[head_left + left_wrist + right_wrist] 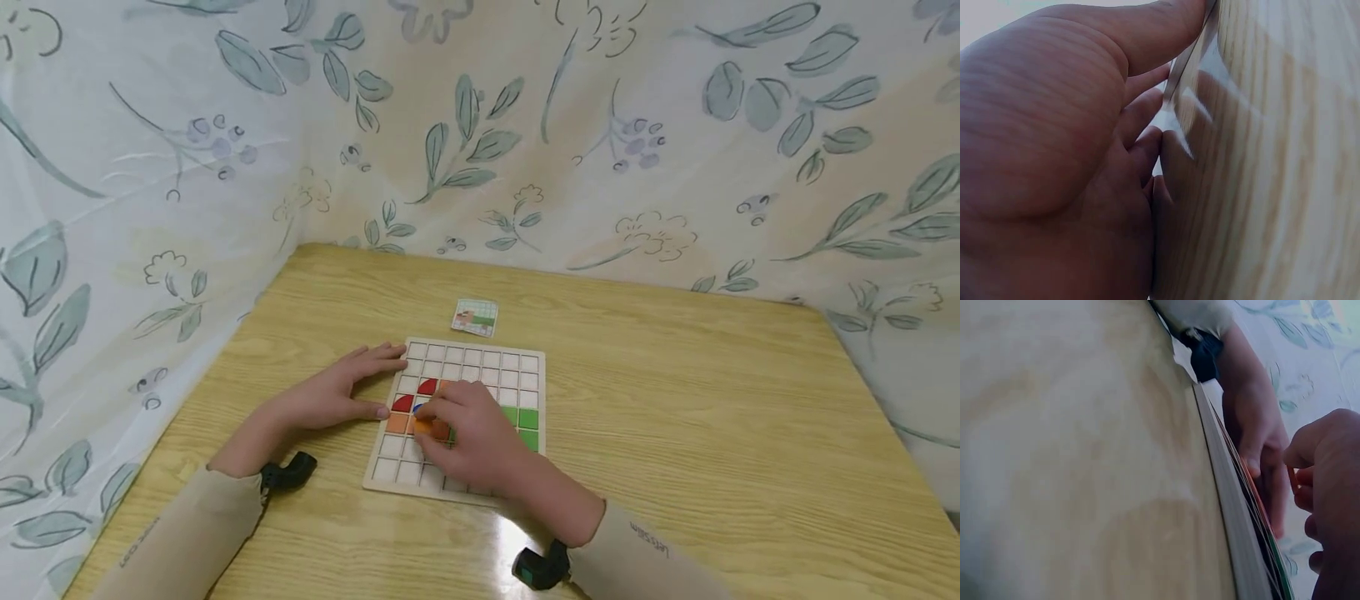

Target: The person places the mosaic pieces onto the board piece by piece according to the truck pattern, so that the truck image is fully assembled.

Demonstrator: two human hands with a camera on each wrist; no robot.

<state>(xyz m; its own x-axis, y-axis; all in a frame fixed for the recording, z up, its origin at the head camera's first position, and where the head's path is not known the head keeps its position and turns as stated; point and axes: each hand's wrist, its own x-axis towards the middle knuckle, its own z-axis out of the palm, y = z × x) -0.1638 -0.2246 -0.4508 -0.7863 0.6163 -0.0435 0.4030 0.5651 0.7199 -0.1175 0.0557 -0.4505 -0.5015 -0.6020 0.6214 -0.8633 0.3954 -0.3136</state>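
Most squares of our wooden grid board (459, 360) near the table's (675, 400) front edge remain bare. Our right hand (468, 433) pinches an orange tile (429, 427) mid-board; our left hand (341, 392), spread flat, steadies the board's left edge.

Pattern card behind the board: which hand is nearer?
Left, narrowly. The left hand lies flat at the grid board's left edge, fingertips reaching toward the pattern card. The right hand pinches an orange tile lower on the board.
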